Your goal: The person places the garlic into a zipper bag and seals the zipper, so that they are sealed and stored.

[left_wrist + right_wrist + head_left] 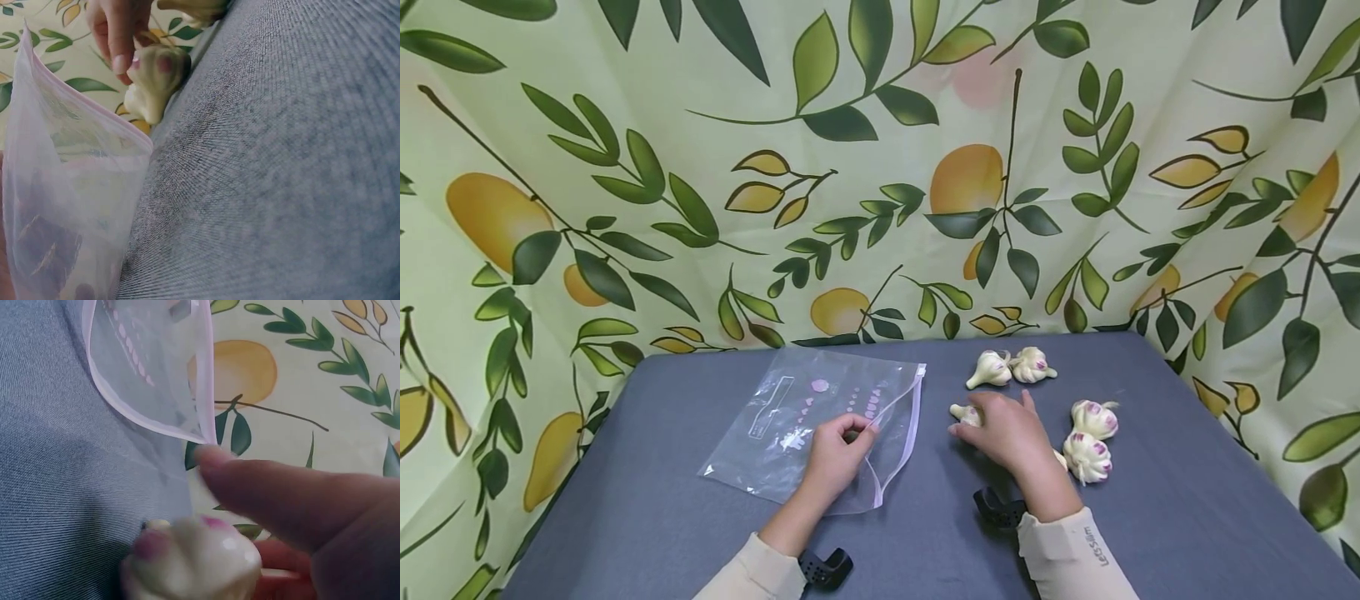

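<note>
A clear zip bag (pixel 760 450) with a pale lilac-edged mouth lies on the table, its mouth facing right and parted. My left hand (pixel 838 458) pinches the upper layer near that mouth. My right hand (pixel 1011 429) is over a garlic bulb (pixel 968 415) with its stem pointing left. In the right wrist view, the thumb (pixel 269 487) stands apart from this white, purple-blotched bulb (pixel 194 562), while other fingers (pixel 284 562) are behind it. From the left wrist, the bag's open mouth (pixel 94 109) rises in front, and the right fingers are beside the bulb (pixel 156 75).
Two garlic bulbs (pixel 1011 367) lie together toward the back of the grey-blue table (pixel 647 500). More bulbs (pixel 1090 442) sit to the right of my right hand, one partly hidden by the wrist. A leaf-and-fruit patterned curtain (pixel 880 208) hangs behind the table.
</note>
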A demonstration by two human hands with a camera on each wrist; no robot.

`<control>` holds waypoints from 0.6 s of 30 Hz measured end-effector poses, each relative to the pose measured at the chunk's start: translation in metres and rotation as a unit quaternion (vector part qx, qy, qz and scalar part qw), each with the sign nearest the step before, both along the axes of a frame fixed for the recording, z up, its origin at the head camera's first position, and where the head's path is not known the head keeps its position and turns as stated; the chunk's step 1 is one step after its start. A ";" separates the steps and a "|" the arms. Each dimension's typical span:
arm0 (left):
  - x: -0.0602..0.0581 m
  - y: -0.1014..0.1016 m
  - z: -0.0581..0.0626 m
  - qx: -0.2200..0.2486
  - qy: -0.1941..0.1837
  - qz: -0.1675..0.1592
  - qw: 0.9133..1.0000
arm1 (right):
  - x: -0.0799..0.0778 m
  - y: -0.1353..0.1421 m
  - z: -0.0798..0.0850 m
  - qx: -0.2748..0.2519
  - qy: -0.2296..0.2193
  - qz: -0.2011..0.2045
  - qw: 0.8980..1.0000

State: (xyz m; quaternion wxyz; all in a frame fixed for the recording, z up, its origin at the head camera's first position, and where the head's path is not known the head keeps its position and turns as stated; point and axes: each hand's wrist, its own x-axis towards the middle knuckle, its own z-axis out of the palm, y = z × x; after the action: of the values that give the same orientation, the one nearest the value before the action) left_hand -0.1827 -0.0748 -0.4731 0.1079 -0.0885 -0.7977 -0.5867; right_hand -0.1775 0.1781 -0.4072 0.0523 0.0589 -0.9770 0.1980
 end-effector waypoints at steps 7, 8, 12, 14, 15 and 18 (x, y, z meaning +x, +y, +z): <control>0.001 0.000 0.001 -0.005 0.001 0.006 1.000 | 0.001 0.001 -0.001 0.008 -0.015 -0.044 0.999; 0.001 0.000 0.001 -0.006 0.001 0.006 1.000 | 0.001 0.001 -0.001 0.011 -0.015 -0.045 0.999; 0.002 0.000 0.002 -0.009 -0.004 0.005 1.000 | 0.000 0.000 -0.003 0.014 -0.015 -0.035 0.999; 0.002 0.001 0.003 -0.010 -0.005 0.005 1.000 | -0.002 -0.001 -0.005 0.009 -0.009 -0.021 1.000; 0.002 0.001 0.004 -0.010 -0.006 0.005 1.000 | -0.003 -0.002 -0.007 0.003 -0.005 -0.014 1.000; 0.002 0.001 0.004 -0.009 -0.009 0.006 1.000 | -0.005 -0.007 -0.011 -0.018 0.008 0.008 1.000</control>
State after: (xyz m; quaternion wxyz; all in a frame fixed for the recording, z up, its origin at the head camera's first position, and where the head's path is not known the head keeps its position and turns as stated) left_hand -0.1807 -0.0738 -0.4695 0.1037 -0.0794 -0.8044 -0.5796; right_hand -0.1823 0.1712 -0.4178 0.0593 0.0678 -0.9724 0.2152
